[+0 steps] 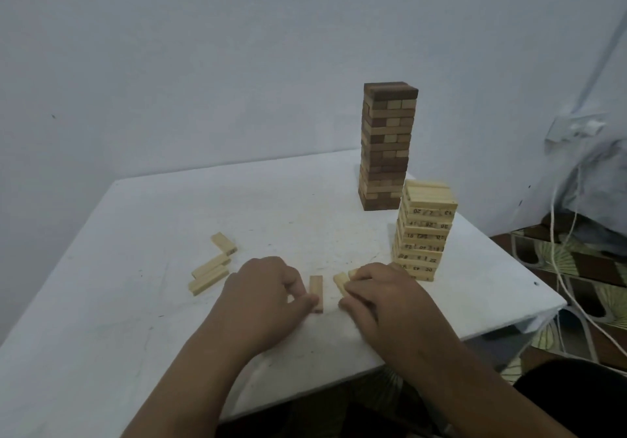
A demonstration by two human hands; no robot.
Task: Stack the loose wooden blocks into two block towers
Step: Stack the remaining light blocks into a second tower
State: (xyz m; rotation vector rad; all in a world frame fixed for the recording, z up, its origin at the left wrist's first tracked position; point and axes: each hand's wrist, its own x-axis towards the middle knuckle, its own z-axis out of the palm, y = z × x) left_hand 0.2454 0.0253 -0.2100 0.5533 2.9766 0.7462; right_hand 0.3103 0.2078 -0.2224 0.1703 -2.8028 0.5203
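Both forearms are extended forward and angled inward, so that the hands are brought near each other, palms down. The left hand (263, 290) is held low, its fingers (298, 285) curled with thumb and forefinger pinched together. The right hand (383, 297) is likewise lowered, its fingers curled under.
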